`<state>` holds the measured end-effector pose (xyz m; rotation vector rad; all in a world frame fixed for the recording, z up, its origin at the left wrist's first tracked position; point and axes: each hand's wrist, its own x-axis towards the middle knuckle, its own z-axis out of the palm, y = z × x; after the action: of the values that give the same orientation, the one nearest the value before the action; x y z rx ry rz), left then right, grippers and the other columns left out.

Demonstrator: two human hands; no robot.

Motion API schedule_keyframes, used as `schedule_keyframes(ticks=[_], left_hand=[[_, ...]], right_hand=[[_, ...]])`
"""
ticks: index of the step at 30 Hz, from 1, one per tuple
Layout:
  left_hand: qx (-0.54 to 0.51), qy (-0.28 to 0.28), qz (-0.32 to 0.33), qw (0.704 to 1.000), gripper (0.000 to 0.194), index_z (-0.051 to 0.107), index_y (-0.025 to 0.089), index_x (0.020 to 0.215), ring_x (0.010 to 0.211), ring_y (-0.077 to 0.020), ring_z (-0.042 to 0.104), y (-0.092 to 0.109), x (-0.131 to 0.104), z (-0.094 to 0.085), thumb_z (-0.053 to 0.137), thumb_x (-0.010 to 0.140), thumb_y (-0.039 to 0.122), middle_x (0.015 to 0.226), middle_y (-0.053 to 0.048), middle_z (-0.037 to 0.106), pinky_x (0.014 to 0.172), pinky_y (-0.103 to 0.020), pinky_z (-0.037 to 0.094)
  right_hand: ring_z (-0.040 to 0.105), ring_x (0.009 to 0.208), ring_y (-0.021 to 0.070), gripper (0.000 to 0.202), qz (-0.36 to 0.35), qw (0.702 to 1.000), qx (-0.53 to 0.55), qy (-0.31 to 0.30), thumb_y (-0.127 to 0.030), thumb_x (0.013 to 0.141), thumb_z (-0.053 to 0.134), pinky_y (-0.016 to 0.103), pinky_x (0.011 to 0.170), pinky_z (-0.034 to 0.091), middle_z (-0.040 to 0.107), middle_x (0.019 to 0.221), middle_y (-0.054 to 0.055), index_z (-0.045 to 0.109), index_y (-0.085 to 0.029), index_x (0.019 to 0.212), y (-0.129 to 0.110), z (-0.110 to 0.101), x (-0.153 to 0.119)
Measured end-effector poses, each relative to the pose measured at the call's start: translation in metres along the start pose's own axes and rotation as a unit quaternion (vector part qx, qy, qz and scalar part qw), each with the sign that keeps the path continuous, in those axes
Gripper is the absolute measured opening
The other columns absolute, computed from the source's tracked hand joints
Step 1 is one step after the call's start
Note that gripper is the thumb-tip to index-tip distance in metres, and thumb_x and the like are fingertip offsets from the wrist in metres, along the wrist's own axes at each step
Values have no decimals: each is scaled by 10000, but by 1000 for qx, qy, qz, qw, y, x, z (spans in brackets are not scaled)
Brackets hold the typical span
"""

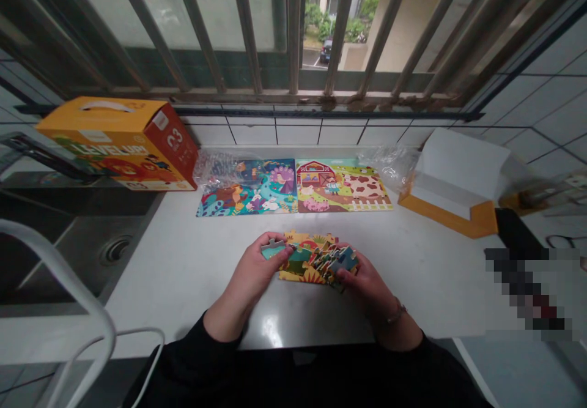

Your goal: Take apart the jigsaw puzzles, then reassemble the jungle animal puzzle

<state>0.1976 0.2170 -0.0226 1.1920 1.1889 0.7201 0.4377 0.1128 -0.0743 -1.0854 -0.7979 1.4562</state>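
Over the worktop (pixel 183 273), the left hand (pixel 257 267) had its fingers pinching a puzzle piece (pixel 271 249), while those of the right hand (pixel 367 282) clasped a loose stack (pixel 331 261), seemingly light, stiff and best held by its edges.

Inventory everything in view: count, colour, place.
"LEVEL UP!" cardboard box: 1, orange and red, back left
Open cardboard box: 1, orange and white, back right
Flat picture panels: 2, multicoloured, back centre
Crumpled plastic wraps: 2, clear, panels' outer ends
Cardboard jigsaw pieces: uncounted, mixed colours, in hands and on counter
Steel sink: 1, grey, left
Metal faucet: 1, dark, over sink
Smooth cords: 2, white, front left
Barred window: 1, brown, behind
Long object: 1, black, far right
Bracelet: 1, metallic, right wrist
Sleeves: 2, black, front
Left hand, right hand: 2, bare, centre
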Motion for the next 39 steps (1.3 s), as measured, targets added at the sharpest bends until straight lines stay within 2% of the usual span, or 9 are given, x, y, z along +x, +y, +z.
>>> schedule_keyframes(ticks=[6,12,19,22,26,31,35,37,39], left_hand=[[-38,-67,27,997,518,653,208,1019,792,-192,698,-6,4,26,772,910,701,914,-32,750,744,-293,553],[15,-98,97,990,589,666,205,1036,839,-196,664,-11,7,32,573,1008,786,954,-49,730,802,-304,537],[-106,4,39,994,604,614,224,1039,776,-180,650,-25,20,26,558,991,824,904,-20,676,743,-299,542],[-51,39,64,996,610,638,228,1046,787,-177,625,-26,23,20,548,993,830,904,-16,666,723,-282,518],[48,-80,96,991,707,629,217,988,786,-198,590,-27,15,22,346,1036,863,861,-24,652,727,-315,490],[105,-181,153,966,749,560,223,1006,891,-236,619,-38,8,31,209,1029,884,961,-58,672,784,-355,487],[183,-89,199,959,628,523,233,1020,837,-234,602,-32,9,23,235,1092,786,927,-44,628,758,-370,472],[256,-27,238,937,474,557,223,1081,930,-262,626,-25,11,16,346,1139,644,1000,-71,645,849,-412,502],[340,-18,270,901,319,607,213,1167,1078,-300,630,-20,13,8,493,1124,508,1125,-109,659,973,-470,510]], right_hand=[[764,1134,292,683,-44,986,-160,7,-549,790,953,450,1022,627,725,1300,82,591,-284,1305,-9,14,12],[760,1122,287,701,-44,982,-181,-5,-563,794,937,449,1012,627,714,1291,81,551,-287,1310,-2,15,12],[759,1132,309,714,-42,973,-213,76,-553,770,940,488,1043,616,742,1287,93,583,-268,1319,-6,11,13],[763,1123,303,715,-60,977,-194,63,-567,776,937,474,1018,627,743,1282,86,581,-278,1324,-4,10,11],[756,1098,291,671,-107,970,-217,-17,-530,787,949,449,977,631,736,1238,76,595,-288,1303,2,13,12],[731,1179,312,792,-153,936,-318,-21,-448,746,988,462,1027,609,704,1347,110,571,-283,1399,6,14,15],[757,1155,312,667,-148,918,-368,-21,-423,785,962,470,1024,608,766,1295,98,628,-278,1344,5,11,14],[775,1105,311,623,-144,917,-371,15,-445,783,961,467,986,625,787,1244,92,650,-271,1294,3,10,13],[787,1078,311,644,-132,924,-352,63,-481,773,963,465,961,641,792,1237,97,645,-264,1289,1,8,13]])
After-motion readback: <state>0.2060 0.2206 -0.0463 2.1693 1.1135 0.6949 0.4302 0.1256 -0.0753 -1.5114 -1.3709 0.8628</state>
